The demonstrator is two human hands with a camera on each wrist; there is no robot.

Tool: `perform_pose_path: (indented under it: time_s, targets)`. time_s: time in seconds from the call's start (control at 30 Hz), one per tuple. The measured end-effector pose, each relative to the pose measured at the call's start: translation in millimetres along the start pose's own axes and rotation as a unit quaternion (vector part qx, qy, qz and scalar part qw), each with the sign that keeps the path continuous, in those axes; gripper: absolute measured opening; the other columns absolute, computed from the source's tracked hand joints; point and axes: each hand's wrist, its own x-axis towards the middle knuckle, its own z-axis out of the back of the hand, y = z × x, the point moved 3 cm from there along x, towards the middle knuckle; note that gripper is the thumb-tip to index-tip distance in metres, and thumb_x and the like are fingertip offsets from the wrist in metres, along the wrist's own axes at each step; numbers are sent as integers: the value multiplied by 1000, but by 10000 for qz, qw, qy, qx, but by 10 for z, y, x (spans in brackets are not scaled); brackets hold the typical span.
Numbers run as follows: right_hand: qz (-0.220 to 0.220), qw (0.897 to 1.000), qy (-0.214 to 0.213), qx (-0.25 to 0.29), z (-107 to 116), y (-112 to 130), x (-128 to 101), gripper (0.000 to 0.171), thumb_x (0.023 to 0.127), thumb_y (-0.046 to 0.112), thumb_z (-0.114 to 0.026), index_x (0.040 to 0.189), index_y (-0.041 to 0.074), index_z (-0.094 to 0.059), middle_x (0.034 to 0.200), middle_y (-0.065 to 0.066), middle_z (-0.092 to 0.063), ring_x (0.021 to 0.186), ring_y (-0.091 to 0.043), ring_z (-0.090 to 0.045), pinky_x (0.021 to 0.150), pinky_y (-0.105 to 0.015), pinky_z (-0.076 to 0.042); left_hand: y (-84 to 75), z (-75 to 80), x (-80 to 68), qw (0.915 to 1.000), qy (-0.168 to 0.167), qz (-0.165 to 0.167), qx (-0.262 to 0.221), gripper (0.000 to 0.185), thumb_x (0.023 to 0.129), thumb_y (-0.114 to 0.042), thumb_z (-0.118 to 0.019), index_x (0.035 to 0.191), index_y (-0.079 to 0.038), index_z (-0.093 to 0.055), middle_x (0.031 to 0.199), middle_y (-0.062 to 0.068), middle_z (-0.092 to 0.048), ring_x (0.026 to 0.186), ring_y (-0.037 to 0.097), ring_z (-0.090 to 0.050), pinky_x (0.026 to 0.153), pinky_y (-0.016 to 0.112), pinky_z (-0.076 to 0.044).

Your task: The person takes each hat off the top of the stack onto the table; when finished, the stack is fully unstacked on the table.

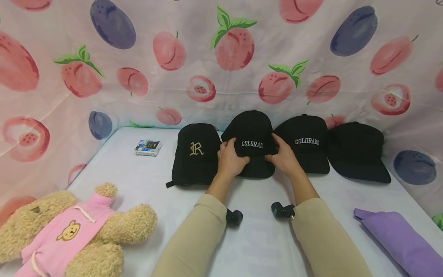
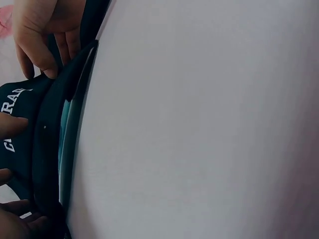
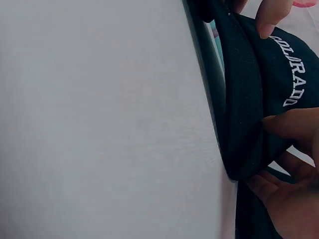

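Note:
A black baseball cap [image 1: 253, 125] with white COLORADO lettering stands second from the left in a row of black caps. My left hand [image 1: 231, 159] grips its left side, the thumb on the front near the brim. On the opposite side my right hand [image 1: 284, 156] holds it, thumb at the brim's top and fingers by the edge. Both wrist views show the thumbs pressing the cap where brim meets crown, fingers around the sides. To its left is a cap [image 1: 194, 169] with a gold R; to its right, another COLORADO cap [image 1: 304, 129].
A plain black cap [image 1: 356, 148] ends the row at the right. A small blue and white box [image 1: 147, 148] lies at back left. At front left lies a plush bear [image 1: 104, 231] in pink; a purple folded item [image 1: 398, 234] is at right. Fruit-patterned cloth [image 1: 235, 88] hangs behind.

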Motion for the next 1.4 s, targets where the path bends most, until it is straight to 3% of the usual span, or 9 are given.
perform_pose_path:
  time_s: [0.47, 0.87, 1.4]
  targets:
    - [127, 9992, 213, 315, -89, 24, 110, 88, 92, 1, -62, 166, 5, -15, 169, -26, -22, 152, -50, -29, 124, -54, -29, 3, 23, 43, 9998, -102, 186, 16, 80, 88, -21, -78, 158, -15, -41, 161, 20, -34, 145, 42, -37, 117, 50, -40]
    - [106, 9988, 200, 431, -90, -10, 103, 88, 94, 0, -61, 167, 8, -11, 167, -29, -23, 155, -46, -24, 126, -54, -23, -11, -37, 67, 9994, 189, 228, 189, 86, 88, -19, -81, 161, -15, -35, 167, 21, -26, 156, 41, -23, 123, 51, -32]
    - [-57, 9995, -135, -268, 20, -8, 111, 90, 91, 2, -64, 166, 11, -16, 163, -29, -31, 152, -45, -29, 124, -59, -23, -26, -125, 154, 9978, 572, 45, 343, 90, 88, -20, -81, 163, -13, -31, 167, 22, -26, 152, 42, -31, 125, 52, -28]
